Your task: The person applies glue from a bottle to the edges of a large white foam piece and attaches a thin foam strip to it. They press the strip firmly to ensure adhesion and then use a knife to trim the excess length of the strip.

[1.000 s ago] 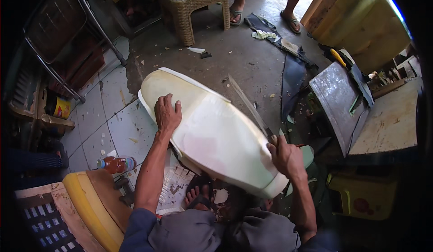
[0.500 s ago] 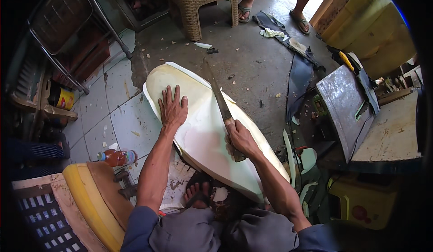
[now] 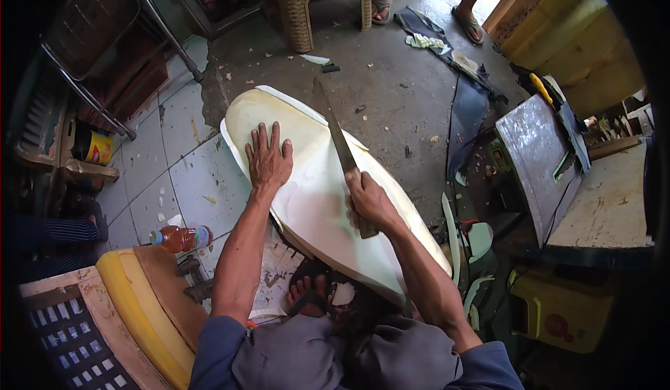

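Observation:
A long cream-white foam shaped like a motorcycle seat [image 3: 317,201] lies slantwise in front of my knees, broad end far left. My left hand [image 3: 269,160] rests flat on its far part, fingers stretched out. My right hand [image 3: 370,198] is wrapped round the handle of a long knife [image 3: 337,135]. The blade points away from me and to the left, lying over the foam's right edge, its tip beyond that edge. Whether the blade cuts in or only touches the foam, I cannot tell.
Thin foam offcuts [image 3: 452,240] lie right of the foam. A metal-topped board [image 3: 541,160] bears a yellow-handled tool [image 3: 539,88]. A bottle [image 3: 183,238] lies on the left tiles. A woven stool [image 3: 303,3] and a person's sandalled feet [image 3: 467,26] are at the back.
My right hand and the knife have shifted slightly away from me. My left hand stays flat on the foam, and the whole view has moved a little.

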Available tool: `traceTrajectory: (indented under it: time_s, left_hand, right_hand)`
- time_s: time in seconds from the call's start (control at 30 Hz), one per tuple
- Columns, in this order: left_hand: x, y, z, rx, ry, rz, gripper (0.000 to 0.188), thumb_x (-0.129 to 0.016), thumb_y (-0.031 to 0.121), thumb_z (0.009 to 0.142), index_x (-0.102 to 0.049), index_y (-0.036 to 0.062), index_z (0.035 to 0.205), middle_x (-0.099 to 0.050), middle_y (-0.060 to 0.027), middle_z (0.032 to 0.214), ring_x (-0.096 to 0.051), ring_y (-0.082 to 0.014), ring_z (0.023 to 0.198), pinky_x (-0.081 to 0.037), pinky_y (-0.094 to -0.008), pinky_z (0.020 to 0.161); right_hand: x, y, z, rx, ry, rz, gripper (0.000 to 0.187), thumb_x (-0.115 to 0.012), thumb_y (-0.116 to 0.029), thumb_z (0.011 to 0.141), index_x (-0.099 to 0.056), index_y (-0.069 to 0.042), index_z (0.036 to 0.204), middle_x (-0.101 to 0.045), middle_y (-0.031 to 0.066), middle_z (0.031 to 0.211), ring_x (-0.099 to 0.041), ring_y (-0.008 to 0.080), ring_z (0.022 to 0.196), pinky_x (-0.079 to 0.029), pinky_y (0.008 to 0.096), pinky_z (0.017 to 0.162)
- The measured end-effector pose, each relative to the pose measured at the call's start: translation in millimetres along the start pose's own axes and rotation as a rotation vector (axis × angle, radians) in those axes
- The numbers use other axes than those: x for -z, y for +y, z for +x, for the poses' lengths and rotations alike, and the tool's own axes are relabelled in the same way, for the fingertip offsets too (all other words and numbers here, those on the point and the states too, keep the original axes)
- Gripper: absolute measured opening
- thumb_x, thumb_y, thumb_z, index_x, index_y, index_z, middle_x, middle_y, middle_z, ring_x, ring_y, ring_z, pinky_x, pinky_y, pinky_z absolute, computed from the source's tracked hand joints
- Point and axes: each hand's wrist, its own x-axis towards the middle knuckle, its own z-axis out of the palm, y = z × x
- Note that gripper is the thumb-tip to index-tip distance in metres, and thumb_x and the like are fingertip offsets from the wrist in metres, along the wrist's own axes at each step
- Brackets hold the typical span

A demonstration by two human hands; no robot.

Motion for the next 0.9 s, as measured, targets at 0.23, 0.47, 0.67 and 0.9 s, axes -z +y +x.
traceTrajectory:
  time_s: [0.23, 0.47, 0.67, 0.9]
  left_hand:
    - [-1, -1, -1, -0.01, 0.002, 0.021, 0.063, -0.04, 0.044, 0.105, -0.034, 0.0156, 0.161, -0.025, -0.021, 0.167, -0.021, -0.0424, 0.155, -0.016, -0.0602, 0.125]
    - [-4, -2, 0, -0.015, 0.017, 0.025, 0.063, -0.041, 0.043, 0.105, -0.034, 0.015, 0.161, -0.026, -0.0216, 0.167, -0.022, -0.0429, 0.155, -0.016, -0.06, 0.124]
    - [-6, -4, 0, -0.038, 0.07, 0.018, 0.063, -0.043, 0.043, 0.104, -0.037, 0.0138, 0.159, -0.028, -0.0222, 0.166, -0.025, -0.0434, 0.153, -0.017, -0.0612, 0.124]
    - [-5, -3, -2, -0.032, 0.045, 0.018, 0.064, -0.04, 0.044, 0.105, -0.034, 0.0152, 0.161, -0.027, -0.0217, 0.166, -0.023, -0.0432, 0.154, -0.017, -0.0613, 0.124]
  right_hand:
    - [-5, 9, 8, -0.017, -0.005, -0.03, 0.053, -0.042, -0.049, 0.107, -0.051, 0.002, 0.112, -0.069, 0.0204, 0.083, -0.071, 0.0329, 0.07, -0.057, 0.0455, 0.065]
    - [-10, 19, 12, 0.033, 0.021, -0.052, 0.042, -0.046, -0.043, 0.109, -0.052, -0.002, 0.103, -0.058, 0.0084, 0.074, -0.06, 0.0185, 0.055, -0.051, 0.0357, 0.052]
    - [-10, 11, 9, -0.024, 0.003, -0.099, 0.046, -0.045, -0.045, 0.108, -0.051, 0.001, 0.105, -0.06, 0.0111, 0.073, -0.064, 0.0216, 0.057, -0.053, 0.0394, 0.053]
    - [-9, 8, 11, -0.13, -0.05, -0.098, 0.051, -0.045, -0.049, 0.106, -0.055, 0.001, 0.111, -0.067, 0.0183, 0.081, -0.069, 0.0256, 0.069, -0.056, 0.0439, 0.069]
